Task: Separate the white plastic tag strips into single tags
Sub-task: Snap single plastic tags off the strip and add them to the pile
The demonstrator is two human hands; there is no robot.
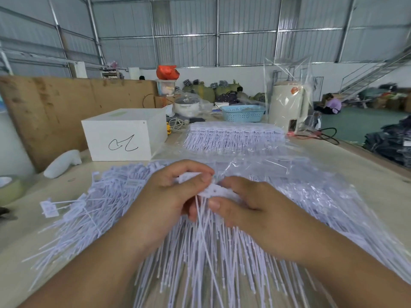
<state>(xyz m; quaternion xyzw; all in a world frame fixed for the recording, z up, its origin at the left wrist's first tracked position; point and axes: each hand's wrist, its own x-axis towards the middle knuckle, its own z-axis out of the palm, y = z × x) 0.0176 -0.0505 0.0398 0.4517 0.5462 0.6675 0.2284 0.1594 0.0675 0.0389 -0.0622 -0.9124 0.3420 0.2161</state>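
Note:
A white tag strip (214, 191) with long thin tails hangs between both hands at the centre of the view. My left hand (171, 196) pinches its head end from the left, fingers curled over it. From the right, my right hand (249, 207) pinches the same strip with thumb and fingers. Single loose tags (89, 207) lie fanned out in a heap on the table at the left. Under and right of my hands lies a clear bag of tag strips (311, 196). Another stack of strips (231, 136) sits farther back.
A white box (124, 134) with a scribble stands at the back left, a tape roll (9, 187) at the left edge. A blue basket (243, 113), a wrapped cream cylinder (288, 105) and cables lie at the back. The table edge (378, 156) runs along the right.

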